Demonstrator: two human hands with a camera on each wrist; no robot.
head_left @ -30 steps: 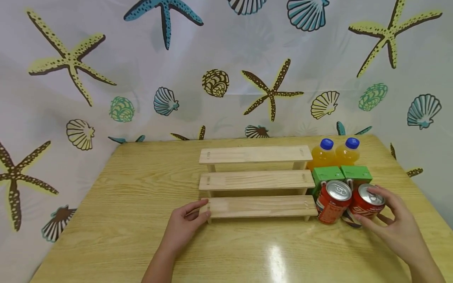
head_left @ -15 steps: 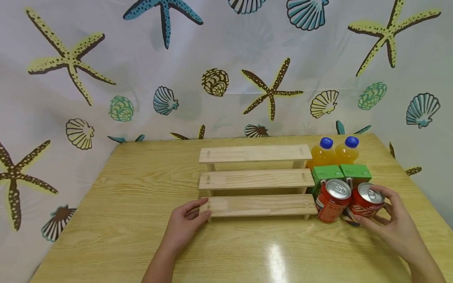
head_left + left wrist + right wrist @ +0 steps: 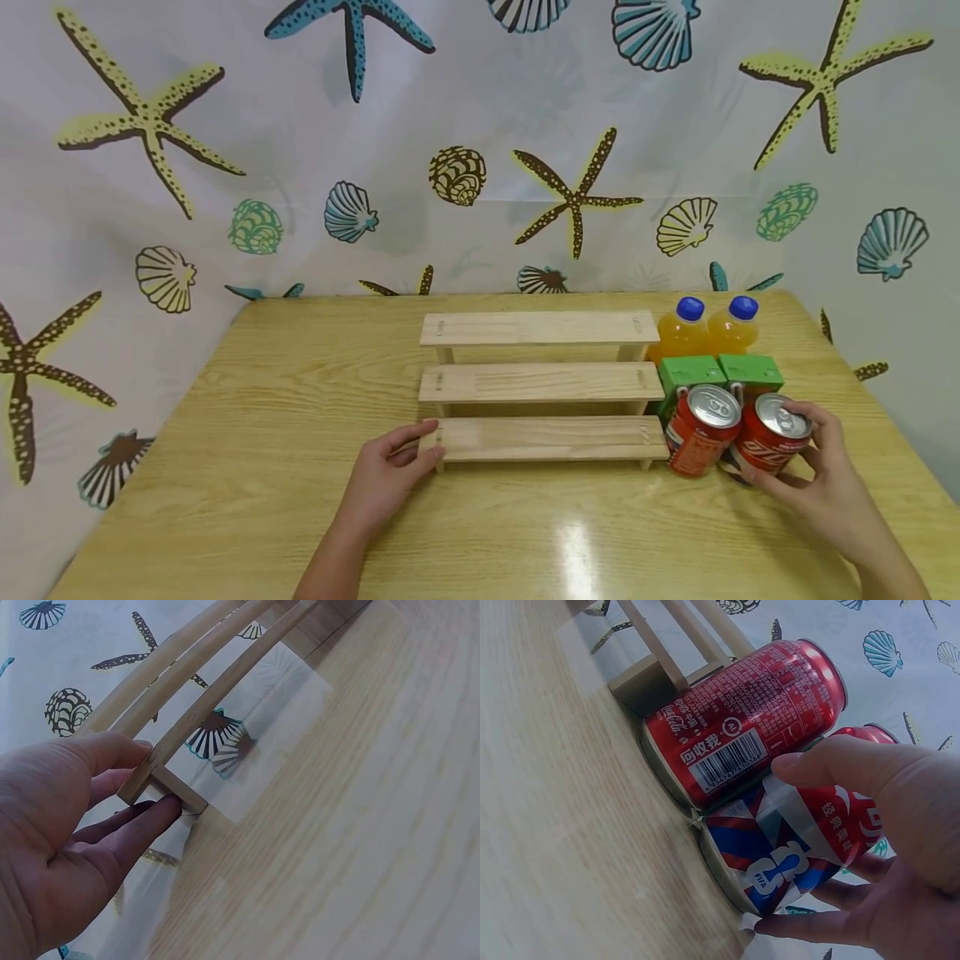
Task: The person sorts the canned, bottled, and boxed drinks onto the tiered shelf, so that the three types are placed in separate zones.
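Observation:
A three-step wooden rack [image 3: 540, 439] stands mid-table, its pale boards rising toward the back. My left hand [image 3: 386, 475] pinches the left end of its lowest step; in the left wrist view the fingertips [image 3: 169, 806] lie against the support under that board. At the rack's right, two red Coca-Cola cans stand side by side. My right hand [image 3: 825, 483] grips the right can [image 3: 772, 442], thumb toward the front and fingers round the far side. The left can [image 3: 701, 437] is beside it, close to the rack's end, its barcode facing the right wrist view.
Two green drink cartons [image 3: 693, 372] stand behind the cans. Farther back are two orange drink bottles [image 3: 682, 333] with blue caps. A cloth [image 3: 525, 92] printed with starfish and shells hangs behind the wood-grain table [image 3: 300, 383].
The head view has shifted slightly. Both hands keep their holds; the right can's front lettering shows a little more than before, while the rack and other drinks stay in place.

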